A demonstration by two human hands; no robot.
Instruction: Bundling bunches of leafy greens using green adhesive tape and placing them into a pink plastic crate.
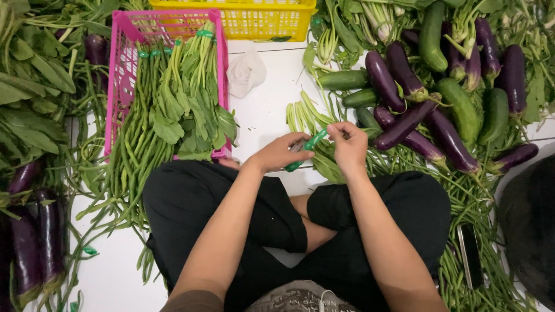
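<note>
Tape risk noted: I see my left hand (281,152) and right hand (348,144) both pinching the green tape strip (306,148) over the leafy bundle (324,162) by my knees, and slack could twist it, sticking to itself.

Bright green tape (308,148) pinched between the left hand (281,153) and right hand (348,145). Glossy deep purple aubergines (404,124) with green caps, dark green cucumbers (461,107). Pink crate (124,69) with a mesh pattern, yellow basket (254,23) likewise. Green long beans (136,144), leafy greens (191,110). White floor (266,110). Black trousers (196,202). Pale crumpled bag (245,72).
</note>
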